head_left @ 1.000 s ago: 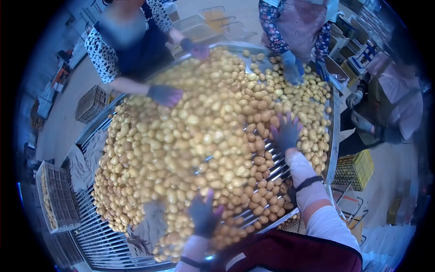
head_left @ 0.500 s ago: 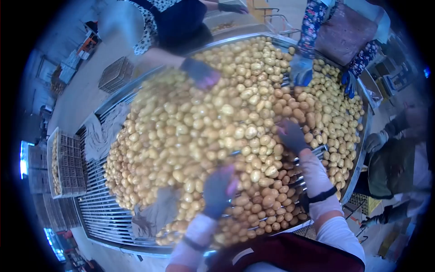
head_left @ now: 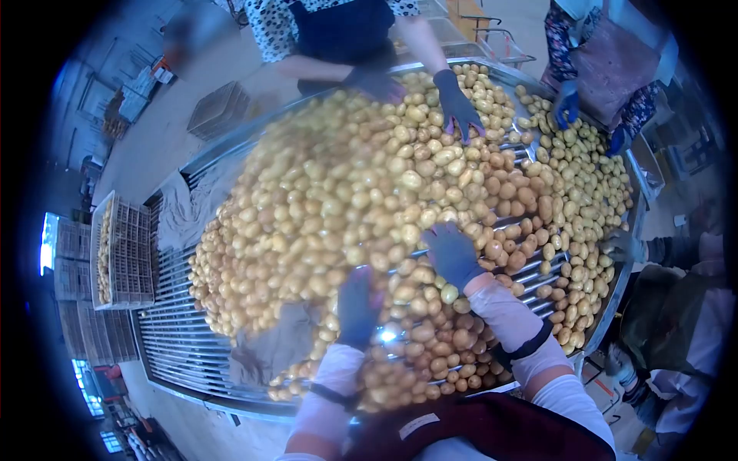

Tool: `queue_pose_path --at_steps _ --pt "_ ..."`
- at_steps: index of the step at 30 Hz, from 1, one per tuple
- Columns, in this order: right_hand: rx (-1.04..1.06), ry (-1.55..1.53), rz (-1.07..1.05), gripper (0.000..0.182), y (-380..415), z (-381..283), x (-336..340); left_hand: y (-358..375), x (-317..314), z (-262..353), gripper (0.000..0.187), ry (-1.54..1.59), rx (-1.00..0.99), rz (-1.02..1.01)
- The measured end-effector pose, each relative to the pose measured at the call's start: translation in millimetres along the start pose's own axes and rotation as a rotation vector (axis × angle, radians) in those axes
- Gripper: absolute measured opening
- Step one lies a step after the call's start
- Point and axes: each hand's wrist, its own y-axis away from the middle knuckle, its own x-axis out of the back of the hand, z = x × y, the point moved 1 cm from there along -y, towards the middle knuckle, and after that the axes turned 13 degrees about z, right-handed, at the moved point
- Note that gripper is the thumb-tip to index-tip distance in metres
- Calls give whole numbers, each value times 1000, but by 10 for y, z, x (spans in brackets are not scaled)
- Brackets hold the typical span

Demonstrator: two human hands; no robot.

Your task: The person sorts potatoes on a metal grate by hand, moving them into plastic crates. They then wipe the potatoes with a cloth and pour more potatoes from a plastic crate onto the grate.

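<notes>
While left hand (head_left: 357, 311) and right hand (head_left: 453, 257) are spread over potatoes (head_left: 307, 215), slatted metal table (head_left: 181, 338) beneath, pale floor (head_left: 157, 131) around, co-workers (head_left: 346, 34) opposite

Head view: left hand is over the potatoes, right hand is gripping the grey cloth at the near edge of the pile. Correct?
One error: the right hand isn't gripping the grey cloth. The head view shows it spread over the potatoes, well apart from the cloth. The left hand is over the potatoes, as you say.
</notes>
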Motion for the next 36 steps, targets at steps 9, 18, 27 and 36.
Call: queue_pose_path --at_steps 9,18,27,36 --pt "-80 -52 -334 14 357 242 682 498 240 88 51 174 125 -38" --pt "44 -137 -253 29 108 -291 -246 -108 417 21 41 268 -4 72" --pt "38 -68 -676 53 -90 -436 -89 -1094 10 145 34 224 -163 264" --pt "-174 -242 -354 58 732 -298 -149 -410 -199 67 26 667 47 286"
